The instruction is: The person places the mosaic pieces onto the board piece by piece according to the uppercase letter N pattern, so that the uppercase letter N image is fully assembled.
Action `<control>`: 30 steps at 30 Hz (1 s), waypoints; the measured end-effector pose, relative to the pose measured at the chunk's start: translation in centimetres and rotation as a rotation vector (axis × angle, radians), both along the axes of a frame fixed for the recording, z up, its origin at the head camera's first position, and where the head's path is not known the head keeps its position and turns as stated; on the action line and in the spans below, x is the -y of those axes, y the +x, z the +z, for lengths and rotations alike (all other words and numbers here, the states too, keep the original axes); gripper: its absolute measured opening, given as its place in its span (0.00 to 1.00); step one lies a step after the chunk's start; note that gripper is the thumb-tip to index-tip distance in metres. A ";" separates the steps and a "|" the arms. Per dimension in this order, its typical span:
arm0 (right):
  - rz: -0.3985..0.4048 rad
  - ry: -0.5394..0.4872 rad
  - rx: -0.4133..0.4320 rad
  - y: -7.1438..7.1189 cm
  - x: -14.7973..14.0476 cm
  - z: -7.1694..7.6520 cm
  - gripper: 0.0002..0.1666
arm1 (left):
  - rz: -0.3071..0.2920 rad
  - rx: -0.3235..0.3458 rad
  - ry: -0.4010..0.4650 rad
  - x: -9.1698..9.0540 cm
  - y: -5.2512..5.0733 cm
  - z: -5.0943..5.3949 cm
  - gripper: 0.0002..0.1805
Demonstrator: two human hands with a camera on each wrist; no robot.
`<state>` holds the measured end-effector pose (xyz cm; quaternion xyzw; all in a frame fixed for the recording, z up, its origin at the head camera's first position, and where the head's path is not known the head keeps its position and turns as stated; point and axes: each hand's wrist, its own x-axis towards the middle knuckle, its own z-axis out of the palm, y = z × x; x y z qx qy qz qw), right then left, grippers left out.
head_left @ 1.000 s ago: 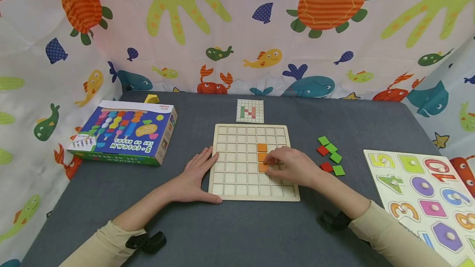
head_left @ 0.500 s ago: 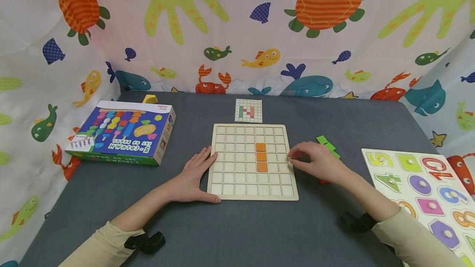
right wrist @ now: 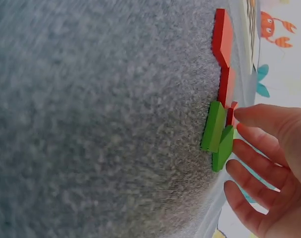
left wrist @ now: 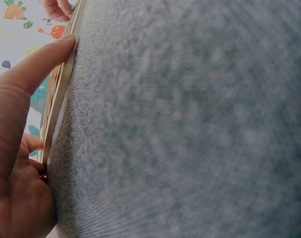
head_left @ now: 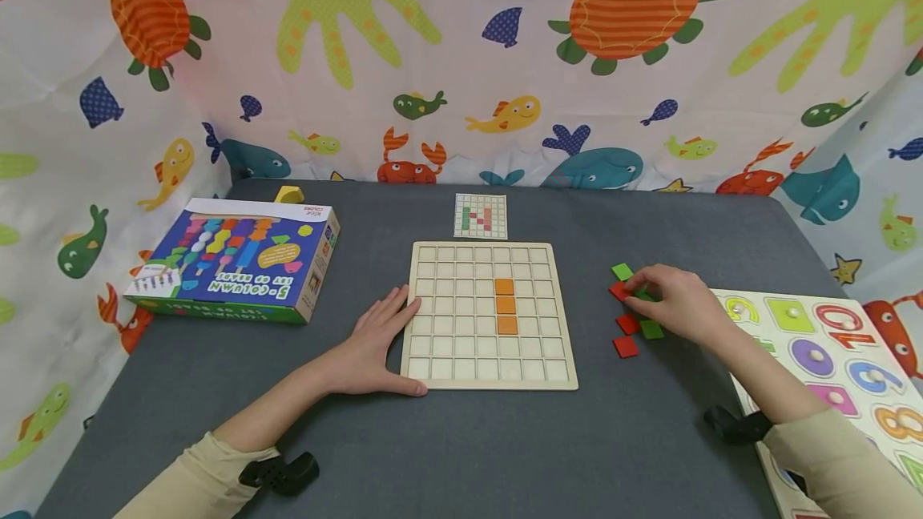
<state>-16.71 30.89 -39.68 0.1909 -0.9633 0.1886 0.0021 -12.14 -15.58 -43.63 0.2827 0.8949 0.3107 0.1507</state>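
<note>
Right hand (head_left: 674, 303): moving off the pale wooden grid board (head_left: 445, 345) to square green tiles (head_left: 652, 330) and square red tiles (head_left: 626, 347), fingers curving loosely.
Left hand (head_left: 371, 351): still resting outspread at its left edge.
Orange square tiles (head_left: 507, 305): staying in one column.

It looks like a children's play area: a sea-animal curtain (head_left: 461, 62) lines the tabletop's (head_left: 505, 455) far edge, a number puzzle (head_left: 836, 359) its right.
</note>
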 end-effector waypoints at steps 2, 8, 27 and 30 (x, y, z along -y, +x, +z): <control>0.012 0.002 -0.004 -0.2 0.1 -0.1 0.12 | 0.000 0.002 -0.002 0.0 0.0 0.0 0.66; 0.053 -0.018 -0.016 -0.6 0.6 -0.4 0.10 | -0.002 0.001 -0.010 0.0 0.0 -0.1 0.66; 0.048 -0.090 0.059 0.2 3.0 -0.6 0.14 | 0.007 0.012 -0.019 0.0 0.0 -0.1 0.66; 0.069 -0.124 0.065 0.5 4.0 -0.4 0.12 | 0.008 0.011 -0.017 0.0 0.0 -0.1 0.66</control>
